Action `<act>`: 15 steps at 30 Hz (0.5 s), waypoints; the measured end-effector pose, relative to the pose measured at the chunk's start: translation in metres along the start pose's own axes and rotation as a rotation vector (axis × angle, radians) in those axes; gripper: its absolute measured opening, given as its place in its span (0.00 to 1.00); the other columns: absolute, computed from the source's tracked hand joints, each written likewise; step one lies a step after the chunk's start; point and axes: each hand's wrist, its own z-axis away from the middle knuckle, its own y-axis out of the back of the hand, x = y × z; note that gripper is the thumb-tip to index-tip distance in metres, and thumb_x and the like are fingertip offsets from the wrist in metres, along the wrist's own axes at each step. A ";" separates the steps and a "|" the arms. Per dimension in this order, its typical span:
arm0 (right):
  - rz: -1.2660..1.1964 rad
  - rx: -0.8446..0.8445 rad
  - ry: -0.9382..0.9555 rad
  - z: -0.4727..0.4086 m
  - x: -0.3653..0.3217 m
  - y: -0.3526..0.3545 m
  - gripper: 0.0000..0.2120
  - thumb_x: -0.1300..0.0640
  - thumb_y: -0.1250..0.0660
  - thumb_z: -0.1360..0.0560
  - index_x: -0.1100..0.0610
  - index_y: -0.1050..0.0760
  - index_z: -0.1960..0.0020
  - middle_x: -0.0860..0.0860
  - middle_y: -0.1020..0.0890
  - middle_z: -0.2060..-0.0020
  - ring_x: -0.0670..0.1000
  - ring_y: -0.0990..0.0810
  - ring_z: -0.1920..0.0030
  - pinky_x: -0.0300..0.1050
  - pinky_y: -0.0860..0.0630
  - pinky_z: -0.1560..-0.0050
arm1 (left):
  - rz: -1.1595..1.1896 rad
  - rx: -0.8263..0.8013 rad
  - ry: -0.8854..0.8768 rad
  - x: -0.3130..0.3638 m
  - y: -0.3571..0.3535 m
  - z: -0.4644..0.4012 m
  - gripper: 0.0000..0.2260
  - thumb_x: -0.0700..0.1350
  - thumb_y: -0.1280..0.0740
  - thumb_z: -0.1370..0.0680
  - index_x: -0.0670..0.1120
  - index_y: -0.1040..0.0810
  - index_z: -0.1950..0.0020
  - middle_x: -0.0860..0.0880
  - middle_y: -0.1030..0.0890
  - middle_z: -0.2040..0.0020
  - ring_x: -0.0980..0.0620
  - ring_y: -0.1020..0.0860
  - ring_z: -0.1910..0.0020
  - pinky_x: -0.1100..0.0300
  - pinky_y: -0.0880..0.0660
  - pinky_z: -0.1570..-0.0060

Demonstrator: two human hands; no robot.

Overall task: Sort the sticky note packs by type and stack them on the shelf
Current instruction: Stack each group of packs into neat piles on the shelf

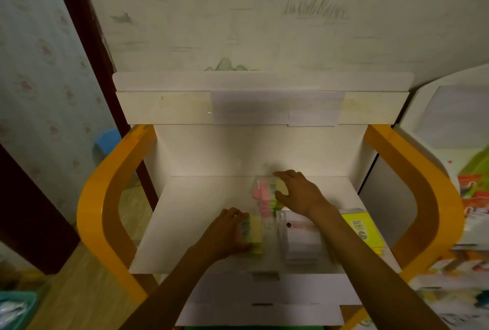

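A white cardboard shelf (pixel 201 213) sits between two orange side frames. My left hand (pixel 227 231) grips a yellow and green sticky note pack (pixel 255 237) lying on the shelf near its front middle. My right hand (pixel 299 192) rests with fingers spread on a pink and green pack (pixel 264 194) in clear wrap further back. To the right lies a white pack (pixel 299 237) with a red label, partly under my right forearm. A yellow pack (pixel 363 227) marked 2207 lies at the shelf's right edge.
Orange curved frames (pixel 105 197) stand at both sides of the shelf. A lower white shelf level (pixel 264 292) shows below the front edge. A blue stool (pixel 108 141) is behind on the left. Colourful boxes (pixel 473 197) pile up at the right.
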 end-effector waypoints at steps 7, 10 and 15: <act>-0.009 -0.017 -0.041 0.001 0.012 -0.009 0.26 0.48 0.38 0.22 0.50 0.40 0.26 0.52 0.31 0.31 0.54 0.32 0.34 0.50 0.27 0.41 | -0.040 -0.093 -0.019 -0.005 -0.004 -0.007 0.42 0.65 0.27 0.36 0.54 0.38 0.27 0.53 0.33 0.32 0.52 0.34 0.36 0.54 0.29 0.38; -0.014 -0.020 -0.059 -0.001 0.016 -0.011 0.27 0.48 0.38 0.23 0.49 0.40 0.26 0.52 0.31 0.31 0.54 0.32 0.34 0.50 0.27 0.41 | -0.042 -0.122 -0.027 -0.005 -0.002 -0.009 0.44 0.64 0.26 0.36 0.55 0.41 0.25 0.53 0.35 0.31 0.52 0.35 0.35 0.53 0.31 0.36; -0.036 -0.019 -0.076 -0.006 0.024 -0.012 0.27 0.48 0.38 0.23 0.49 0.40 0.26 0.52 0.31 0.32 0.54 0.32 0.33 0.50 0.28 0.40 | -0.033 -0.109 0.007 0.000 0.006 -0.018 0.46 0.69 0.30 0.36 0.56 0.46 0.24 0.51 0.39 0.27 0.50 0.38 0.30 0.50 0.32 0.34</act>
